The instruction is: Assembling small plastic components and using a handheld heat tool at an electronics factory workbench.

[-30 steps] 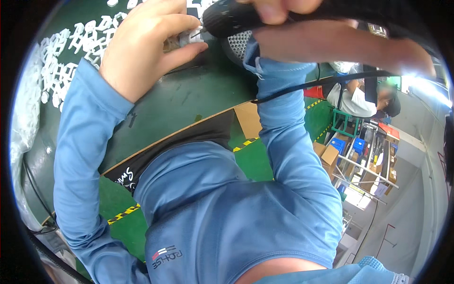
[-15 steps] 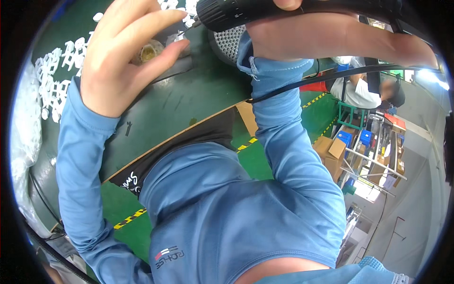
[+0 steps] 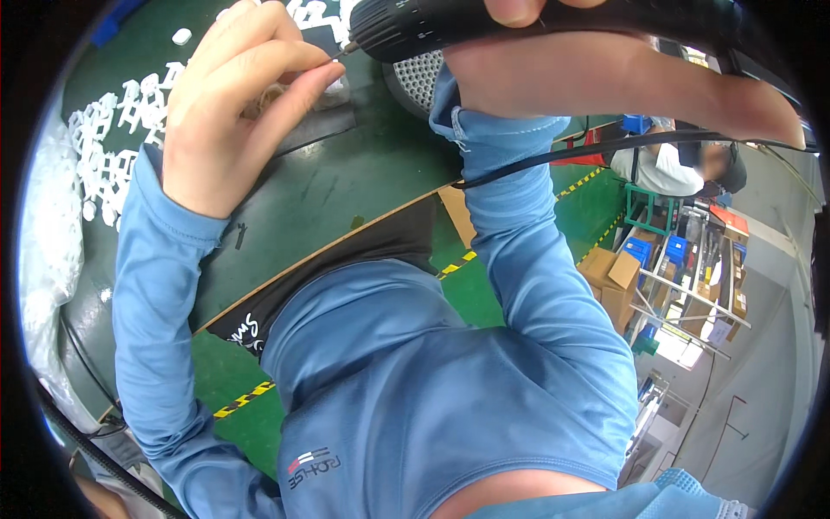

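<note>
My right hand [image 3: 605,78] is wrapped round a black electric screwdriver [image 3: 432,26], held level across the top of the view. Its thin metal bit [image 3: 347,49] points left. At the tip of that bit, the thumb and forefinger of my left hand [image 3: 229,112] are pinched together. Whatever lies between those fingertips is too small to make out. Partly hidden behind my left hand, a dark grey flat piece [image 3: 320,127] lies on the green tabletop [image 3: 346,177], with a small yellowish round thing by it.
Several white plastic parts [image 3: 99,164] are spread at the left, beside a clear plastic bag [image 3: 47,259]. A perforated round metal piece [image 3: 415,82] sits under the screwdriver. The screwdriver's black cable [image 3: 562,156] crosses my right sleeve. Another person [image 3: 661,169] sits farther right, near shelves with cartons [image 3: 614,277].
My left thumb and forefinger have closed from apart into a pinch at the bit's tip. The screwdriver has shifted slightly left in my right hand.
</note>
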`<state>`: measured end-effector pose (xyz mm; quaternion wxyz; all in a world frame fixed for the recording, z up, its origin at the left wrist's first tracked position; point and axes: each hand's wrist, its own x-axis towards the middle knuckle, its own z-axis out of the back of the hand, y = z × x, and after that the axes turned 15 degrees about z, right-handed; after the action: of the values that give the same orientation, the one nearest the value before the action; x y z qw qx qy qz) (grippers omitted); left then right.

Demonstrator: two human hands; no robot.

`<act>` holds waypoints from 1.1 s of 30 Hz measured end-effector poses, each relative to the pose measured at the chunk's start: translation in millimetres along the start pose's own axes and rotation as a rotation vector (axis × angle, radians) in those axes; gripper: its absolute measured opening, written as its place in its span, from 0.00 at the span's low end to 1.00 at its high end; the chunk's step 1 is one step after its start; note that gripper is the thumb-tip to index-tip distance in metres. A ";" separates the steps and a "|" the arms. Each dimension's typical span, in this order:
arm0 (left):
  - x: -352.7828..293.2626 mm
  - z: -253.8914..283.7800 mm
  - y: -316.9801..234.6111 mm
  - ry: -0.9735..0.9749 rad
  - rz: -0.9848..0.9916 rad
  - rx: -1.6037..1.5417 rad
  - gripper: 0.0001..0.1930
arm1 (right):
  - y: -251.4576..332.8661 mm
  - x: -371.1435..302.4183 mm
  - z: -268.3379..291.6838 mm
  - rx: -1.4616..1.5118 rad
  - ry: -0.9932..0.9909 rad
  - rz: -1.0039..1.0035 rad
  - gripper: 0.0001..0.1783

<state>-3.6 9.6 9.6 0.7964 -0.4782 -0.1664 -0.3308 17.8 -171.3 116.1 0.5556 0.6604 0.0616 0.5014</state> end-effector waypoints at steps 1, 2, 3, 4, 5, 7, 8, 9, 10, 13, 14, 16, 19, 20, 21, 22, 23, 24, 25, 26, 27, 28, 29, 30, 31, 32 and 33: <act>0.1 -0.6 -0.9 0.004 0.015 -0.012 0.09 | 1.1 0.5 0.1 -0.004 0.007 -0.008 0.37; -0.4 0.5 -1.7 0.007 0.032 -0.017 0.09 | 0.9 2.7 -4.4 -0.001 0.016 -0.013 0.37; -1.1 1.1 -1.5 0.008 0.033 -0.013 0.09 | 1.1 4.1 -4.8 0.000 0.024 -0.017 0.37; -2.4 0.1 -0.2 0.009 0.043 -0.021 0.10 | 0.6 4.6 -5.6 -0.002 0.031 -0.026 0.37; -2.6 -0.7 0.0 0.009 0.052 -0.030 0.12 | 1.9 4.7 -6.9 -0.005 0.038 -0.035 0.37; -1.5 -2.8 -4.8 0.000 0.083 -0.053 0.14 | 2.5 5.2 -7.8 -0.005 0.054 -0.052 0.37; -1.7 -3.1 -6.5 -0.010 0.114 -0.073 0.17 | 2.6 6.3 -11.9 -0.001 0.063 -0.060 0.37; -2.9 -3.7 -4.8 -0.010 0.118 -0.070 0.17 | -2.2 8.6 -17.0 0.002 0.071 -0.067 0.37; -3.6 -6.1 -2.1 0.001 0.114 -0.032 0.19 | 2.2 8.9 -12.2 0.002 0.079 -0.078 0.37; -8.2 -6.4 9.3 0.063 0.135 0.081 0.21 | 2.4 7.0 -7.8 0.004 0.102 -0.110 0.36; -9.0 -6.7 12.1 0.115 0.158 0.156 0.21 | 1.3 7.2 -6.3 0.004 0.109 -0.121 0.36; -7.6 -11.9 12.3 0.047 0.075 0.144 0.21 | -2.8 11.5 -19.8 0.008 0.126 -0.140 0.36; -10.0 -13.0 15.1 0.003 0.022 0.119 0.19 | -4.6 13.7 -18.9 0.015 0.156 -0.166 0.36; -10.6 -13.3 15.9 0.027 0.050 0.103 0.19 | -11.1 16.1 -20.6 0.016 0.165 -0.176 0.36; -11.0 -13.5 16.2 0.026 0.052 0.102 0.19 | -10.3 16.4 -18.8 0.017 0.175 -0.185 0.36; -11.5 -13.9 16.4 0.028 0.058 0.103 0.18 | -9.6 17.4 -20.4 0.017 0.186 -0.195 0.36; -12.0 -14.2 16.7 0.029 0.063 0.105 0.17 | -9.2 18.5 -21.8 0.018 0.197 -0.204 0.36; -11.9 -14.6 16.8 0.026 0.066 0.105 0.17 | -10.2 19.6 -21.1 0.019 0.208 -0.212 0.36; -11.0 -14.9 16.3 0.019 0.051 0.106 0.17 | -10.3 20.9 -22.4 0.020 0.219 -0.220 0.36; -10.5 -14.6 16.0 0.011 0.036 0.106 0.16 | -10.3 22.1 -22.3 0.021 0.231 -0.228 0.36; -10.4 -13.3 15.9 0.009 0.039 0.108 0.16 | -10.4 23.2 -21.2 0.023 0.243 -0.235 0.36; -8.4 -12.4 14.6 0.041 0.046 0.108 0.17 | -9.2 24.0 -21.7 0.022 0.253 -0.247 0.36; -5.5 -10.9 12.8 0.073 0.054 0.108 0.17 | -2.0 30.1 -20.0 0.021 0.264 -0.258 0.36; -4.7 -7.1 8.3 0.070 0.055 0.105 0.17 | -9.2 26.2 -26.2 0.020 0.274 -0.269 0.36; -0.5 3.0 -6.9 0.161 0.215 0.097 0.13 | -0.5 24.2 -9.7 0.024 0.288 -0.274 0.36; 1.6 6.9 -15.1 0.252 0.372 0.081 0.13 | -7.0 27.8 -19.6 0.024 0.300 -0.285 0.36; 1.8 6.3 -15.6 0.249 0.375 0.077 0.13 | 1.5 23.2 5.9 0.024 0.311 -0.297 0.36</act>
<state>-12.7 9.4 23.9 0.8761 -0.4253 0.0124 -0.2269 32.7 -161.0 131.8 0.5993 0.5652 0.2491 0.5093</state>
